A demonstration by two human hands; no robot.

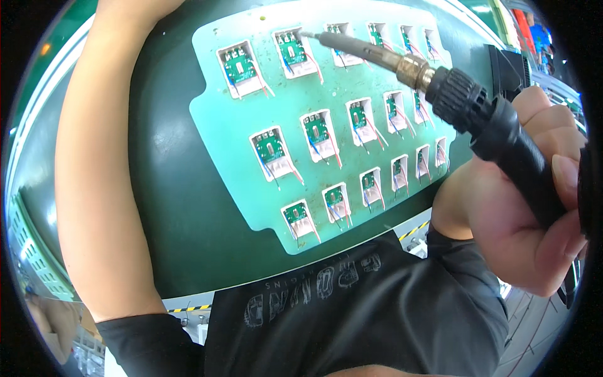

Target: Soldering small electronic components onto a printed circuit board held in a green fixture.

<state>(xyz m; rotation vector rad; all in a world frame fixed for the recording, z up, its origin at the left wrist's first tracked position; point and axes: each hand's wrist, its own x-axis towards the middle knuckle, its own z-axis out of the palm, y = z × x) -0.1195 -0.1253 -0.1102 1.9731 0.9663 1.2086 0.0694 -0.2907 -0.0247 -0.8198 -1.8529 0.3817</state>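
My right hand (509,226) is closed around the black handle of a soldering iron (461,94), held up close at the right. The iron points left, its thin tip at the upper edge of a small green circuit board (291,49) in the far row; I cannot tell whether they touch. A pale green tray (229,141) holds rows of white plastic housings, each with such a board and blue and red wires, like this circuit board (270,147). My left forearm (97,169) reaches along the left to the upper edge, its hand cut off from sight.
The tray lies on a dark green work surface (179,232). A green slotted strip (38,245) stands at the left edge. At the upper right is a black box-like object (510,69), with a person (539,41) in blue blurred far behind it.
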